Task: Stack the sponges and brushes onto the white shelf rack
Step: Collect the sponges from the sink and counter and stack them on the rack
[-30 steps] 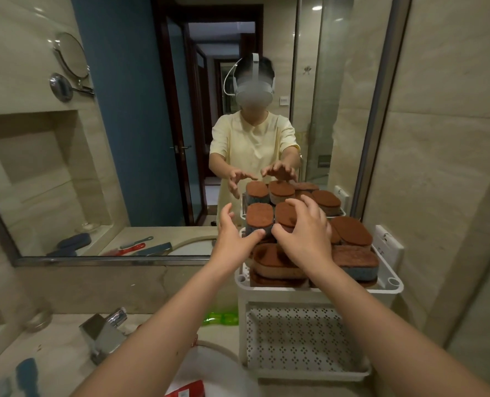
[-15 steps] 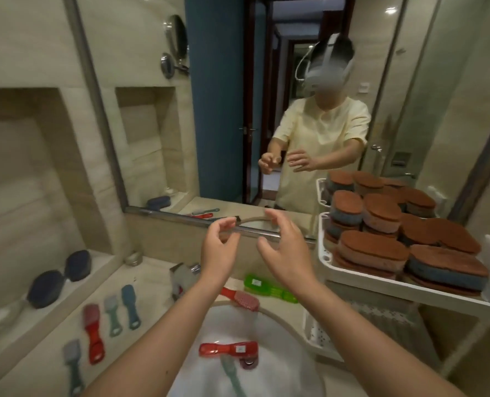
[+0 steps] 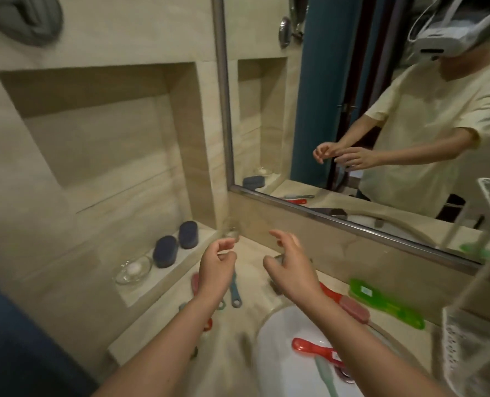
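2 upright sponges [image 3: 165, 251] are seen left of the nearer left hand [image 3: 216, 266]; it and the right hand [image 3: 291, 266] are held empty, loosely curled.

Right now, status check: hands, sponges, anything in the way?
Left hand and right hand open, empty. Two sponges on ledge, untouched. Brushes loose around sink. Glass dish beside sponges, not blocking.

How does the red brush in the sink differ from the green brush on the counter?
Colour: the red brush is red; the green brush is bright green. Place: the red brush lies inside the white sink, near the drain; the green brush lies on the counter, just below the mirror. Shared: both lie flat and look like see-through plastic.
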{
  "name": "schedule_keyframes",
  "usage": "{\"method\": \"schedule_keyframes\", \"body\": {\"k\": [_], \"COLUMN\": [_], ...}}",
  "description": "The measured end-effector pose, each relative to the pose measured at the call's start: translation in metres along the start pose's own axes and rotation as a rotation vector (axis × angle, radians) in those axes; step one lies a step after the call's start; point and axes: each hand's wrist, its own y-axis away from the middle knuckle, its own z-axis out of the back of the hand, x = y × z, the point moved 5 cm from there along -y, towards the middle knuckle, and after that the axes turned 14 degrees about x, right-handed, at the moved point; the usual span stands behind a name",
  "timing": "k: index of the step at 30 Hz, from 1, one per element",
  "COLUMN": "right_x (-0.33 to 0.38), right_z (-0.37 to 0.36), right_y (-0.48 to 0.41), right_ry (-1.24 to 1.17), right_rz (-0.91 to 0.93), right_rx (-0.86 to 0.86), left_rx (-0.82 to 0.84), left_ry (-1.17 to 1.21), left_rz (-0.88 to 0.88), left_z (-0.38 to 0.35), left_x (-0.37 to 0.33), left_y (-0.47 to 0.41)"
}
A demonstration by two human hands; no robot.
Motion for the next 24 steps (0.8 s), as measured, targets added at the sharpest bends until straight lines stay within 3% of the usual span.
{"method": "schedule_keyframes", "body": {"k": [12, 24], "right_x": [0.009, -0.009], "right_z": [-0.136, -0.219], "right_y": [-0.121, -0.218], "right_ry": [-0.071, -0.049], "right_rz": [-0.001, -0.041], "right_rx": [0.177, 0.298], "left_rx": [-0.067, 0.007], "left_ry": [-0.234, -0.546], "left_rz": [0.158, 0.243], "left_z": [0.128, 0.168], "left_x": [0.079, 0.103], "left_y": [-0.073, -0.139]}}
